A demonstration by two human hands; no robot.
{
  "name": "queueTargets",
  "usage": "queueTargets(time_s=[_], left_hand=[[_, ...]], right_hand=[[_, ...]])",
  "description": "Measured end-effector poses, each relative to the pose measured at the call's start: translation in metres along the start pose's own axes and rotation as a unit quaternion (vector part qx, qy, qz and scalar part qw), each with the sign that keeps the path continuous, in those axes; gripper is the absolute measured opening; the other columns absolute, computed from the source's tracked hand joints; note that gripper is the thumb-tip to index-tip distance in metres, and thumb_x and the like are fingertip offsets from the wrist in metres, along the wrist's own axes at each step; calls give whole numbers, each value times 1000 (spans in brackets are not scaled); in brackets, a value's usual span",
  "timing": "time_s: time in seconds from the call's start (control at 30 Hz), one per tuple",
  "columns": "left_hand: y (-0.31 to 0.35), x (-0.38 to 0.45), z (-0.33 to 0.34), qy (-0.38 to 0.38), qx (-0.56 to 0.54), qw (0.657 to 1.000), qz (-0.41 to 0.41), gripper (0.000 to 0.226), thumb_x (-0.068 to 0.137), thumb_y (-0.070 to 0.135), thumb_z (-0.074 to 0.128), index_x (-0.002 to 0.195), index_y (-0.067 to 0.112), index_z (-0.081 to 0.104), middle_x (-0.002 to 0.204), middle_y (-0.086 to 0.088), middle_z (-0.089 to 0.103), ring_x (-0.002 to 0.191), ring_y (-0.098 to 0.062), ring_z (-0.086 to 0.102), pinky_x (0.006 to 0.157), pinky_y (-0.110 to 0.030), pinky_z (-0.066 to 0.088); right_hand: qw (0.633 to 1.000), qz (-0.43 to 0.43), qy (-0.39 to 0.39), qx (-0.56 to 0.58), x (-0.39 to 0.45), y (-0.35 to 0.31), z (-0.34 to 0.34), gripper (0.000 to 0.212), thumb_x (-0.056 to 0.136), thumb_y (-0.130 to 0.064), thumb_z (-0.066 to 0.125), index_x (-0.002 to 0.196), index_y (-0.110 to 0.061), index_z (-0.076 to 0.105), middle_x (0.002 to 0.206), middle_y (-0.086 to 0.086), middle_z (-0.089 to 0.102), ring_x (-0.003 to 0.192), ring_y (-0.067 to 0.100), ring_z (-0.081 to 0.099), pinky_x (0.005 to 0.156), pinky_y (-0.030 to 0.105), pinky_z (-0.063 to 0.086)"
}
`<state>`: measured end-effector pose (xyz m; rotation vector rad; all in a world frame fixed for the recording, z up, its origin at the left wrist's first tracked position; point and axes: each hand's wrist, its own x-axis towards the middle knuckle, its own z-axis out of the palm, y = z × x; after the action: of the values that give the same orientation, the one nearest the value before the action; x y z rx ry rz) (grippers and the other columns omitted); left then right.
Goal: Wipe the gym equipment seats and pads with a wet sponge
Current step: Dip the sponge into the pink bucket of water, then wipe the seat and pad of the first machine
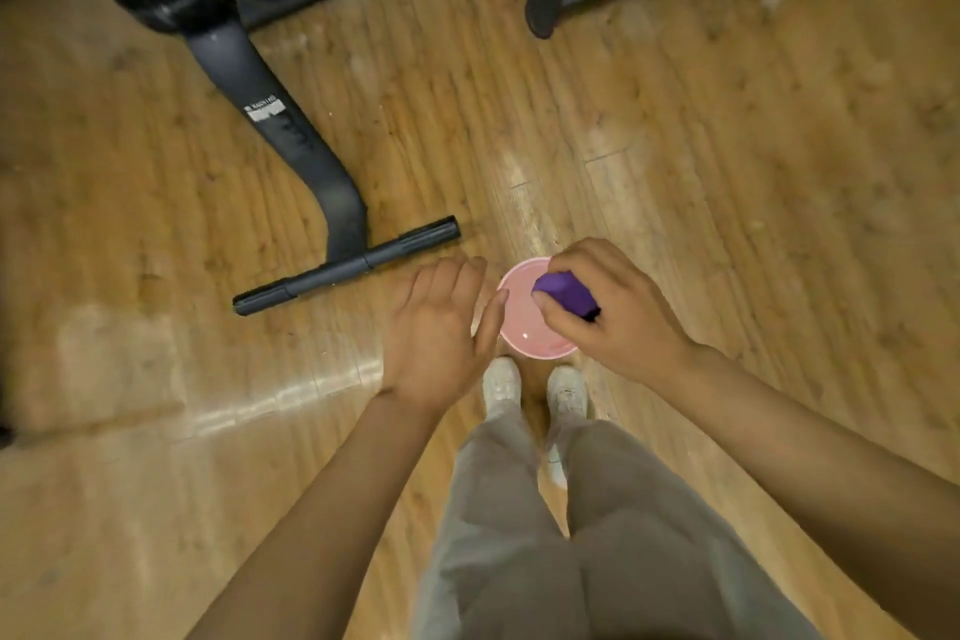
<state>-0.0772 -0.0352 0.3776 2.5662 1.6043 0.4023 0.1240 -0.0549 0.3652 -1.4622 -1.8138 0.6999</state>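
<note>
Sponge over the pink bowl

Lower centre: right hand (618, 312) grips purple sponge (565, 294) above bowl (524, 343); left hand (441, 333) spread beside it.

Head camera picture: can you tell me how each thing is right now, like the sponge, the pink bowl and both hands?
Purple sponge: held over the bowl, in the right hand's grip.
Pink bowl: upright on the floor, open, seemingly with liquid inside.
Right hand: fingers curled round the sponge.
Left hand: open, fingers straight, beside the bowl's rim.
Exercise machine: standing on the wooden floor, untouched.
</note>
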Motion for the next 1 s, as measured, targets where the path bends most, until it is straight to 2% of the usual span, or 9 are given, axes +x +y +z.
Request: queueTargets(time_s=[0.17, 0.3, 0.47, 0.6, 0.83, 1.0], left_hand=[[8, -14, -75, 42, 0, 999, 0, 41, 100, 37, 52, 120, 5, 66, 118, -11, 66, 106, -27, 61, 98, -41, 45], [12, -35, -129, 75, 11, 997, 16, 39, 99, 36, 55, 120, 5, 66, 120, -10, 66, 108, -27, 62, 102, -43, 46], [1, -71, -177, 135, 17, 991, -11, 40, 99, 36, 54, 120, 4, 66, 120, -10, 66, 112, -25, 60, 103, -43, 46], [-29, -103, -203, 168, 28, 985, -37, 41, 99, 36, 54, 121, 4, 66, 122, -10, 65, 114, -25, 60, 102, -44, 47], [-126, -163, -239, 213, 43, 971, -96, 44, 100, 40, 51, 122, 5, 67, 123, -8, 66, 115, -24, 61, 102, -44, 47], [-192, -202, -267, 226, 46, 964, -133, 44, 99, 40, 52, 125, 6, 65, 123, -6, 65, 116, -23, 61, 104, -42, 45]], right_hand=[[996, -84, 3, 1, 8, -64, -38, 28, 91, -34, 62, 96, -7, 66, 92, 3, 63, 87, 24, 59, 70, 42, 51], [988, -152, -6, 21, 12, -108, -55, 26, 91, -31, 64, 98, -6, 67, 95, 4, 63, 88, 23, 58, 74, 38, 49], [975, -220, -4, 42, 15, -160, -48, 25, 90, -28, 65, 95, -3, 66, 96, 2, 61, 88, 17, 57, 81, 26, 46], [959, -278, -5, 54, 30, -206, -17, 24, 88, -25, 66, 91, -2, 67, 94, 1, 60, 85, 17, 57, 80, 24, 45], [935, -349, -9, 66, 68, -296, 84, 25, 88, -23, 65, 87, 2, 67, 89, 7, 62, 81, 20, 55, 79, 24, 44], [917, -393, -27, 65, 95, -356, 156, 25, 88, -24, 65, 87, 0, 68, 89, 8, 63, 79, 25, 57, 74, 34, 47]])
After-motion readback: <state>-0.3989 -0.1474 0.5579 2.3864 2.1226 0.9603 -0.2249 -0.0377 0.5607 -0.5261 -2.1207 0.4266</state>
